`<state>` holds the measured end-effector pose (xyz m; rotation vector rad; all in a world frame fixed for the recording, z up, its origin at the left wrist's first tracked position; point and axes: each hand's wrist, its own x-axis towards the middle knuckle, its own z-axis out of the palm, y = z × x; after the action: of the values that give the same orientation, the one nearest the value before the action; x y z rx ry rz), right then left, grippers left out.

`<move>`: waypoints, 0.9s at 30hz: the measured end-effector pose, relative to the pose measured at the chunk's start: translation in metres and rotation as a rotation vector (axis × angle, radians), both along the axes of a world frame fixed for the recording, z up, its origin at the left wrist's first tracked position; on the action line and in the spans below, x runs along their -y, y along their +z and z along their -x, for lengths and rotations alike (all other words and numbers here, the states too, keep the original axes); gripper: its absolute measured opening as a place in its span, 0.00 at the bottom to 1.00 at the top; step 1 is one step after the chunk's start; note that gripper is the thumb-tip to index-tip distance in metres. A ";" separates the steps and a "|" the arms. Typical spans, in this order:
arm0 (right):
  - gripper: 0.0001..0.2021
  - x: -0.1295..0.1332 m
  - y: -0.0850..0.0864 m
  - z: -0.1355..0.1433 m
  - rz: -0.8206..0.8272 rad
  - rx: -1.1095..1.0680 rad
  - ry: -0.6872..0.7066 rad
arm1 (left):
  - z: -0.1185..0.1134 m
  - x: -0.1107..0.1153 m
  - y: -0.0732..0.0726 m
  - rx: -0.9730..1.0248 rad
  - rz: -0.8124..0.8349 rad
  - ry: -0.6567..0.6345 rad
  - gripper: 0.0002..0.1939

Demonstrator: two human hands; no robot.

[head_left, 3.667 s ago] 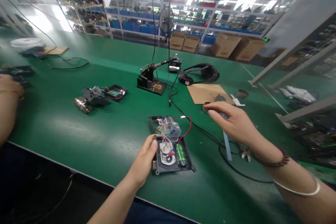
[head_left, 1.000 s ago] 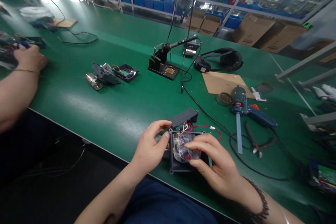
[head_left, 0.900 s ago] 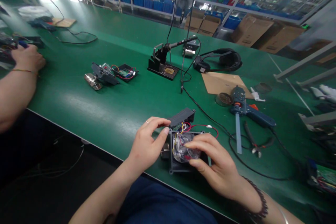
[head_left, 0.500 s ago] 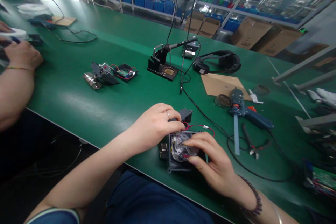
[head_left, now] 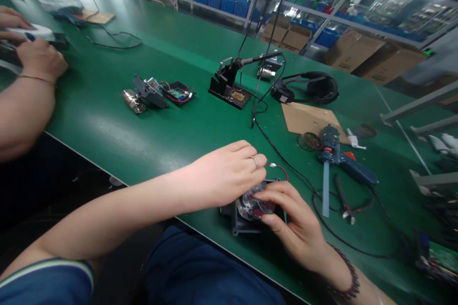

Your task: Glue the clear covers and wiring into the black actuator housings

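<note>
A dark square housing sits near the front edge of the bench. In it is a clear plastic part with wires showing through. My right hand pinches this clear part between thumb and fingers from the right. My left hand, wearing a ring, lies over the far left side of the housing, fingers curled down; what they grip is hidden beneath them. A red wire with a white sleeve loops out just beyond my hands.
A soldering iron stand, headphones and cardboard sheet lie farther back. On the right are a glue gun and cutters. A similar valve unit lies left. Another person's hand works at far left.
My left hand has moved right and farther over the housing, covering the dark piece and wires behind it. The right hand keeps its pinch. The whole view has shifted slightly.
</note>
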<state>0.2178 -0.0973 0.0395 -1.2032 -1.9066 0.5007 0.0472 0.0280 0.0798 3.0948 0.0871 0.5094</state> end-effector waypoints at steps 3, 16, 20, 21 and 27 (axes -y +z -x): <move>0.12 0.002 -0.001 -0.001 0.012 0.012 0.011 | 0.000 0.003 0.003 -0.001 -0.027 0.022 0.06; 0.10 -0.007 0.002 0.001 -0.007 -0.002 0.071 | -0.016 0.022 0.033 -0.464 -0.110 0.110 0.06; 0.09 -0.008 0.002 0.001 0.002 -0.015 0.086 | -0.019 0.023 0.039 -0.536 -0.123 0.048 0.06; 0.09 -0.008 0.001 0.001 -0.003 -0.016 0.084 | -0.019 0.022 0.039 -0.511 -0.123 0.038 0.07; 0.09 -0.005 -0.002 -0.002 -0.015 -0.012 0.081 | -0.014 0.010 0.034 -0.484 -0.014 0.046 0.08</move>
<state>0.2199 -0.0919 0.0377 -1.1146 -1.9512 0.5340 0.0611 0.0179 0.1141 3.1585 0.1551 -0.2487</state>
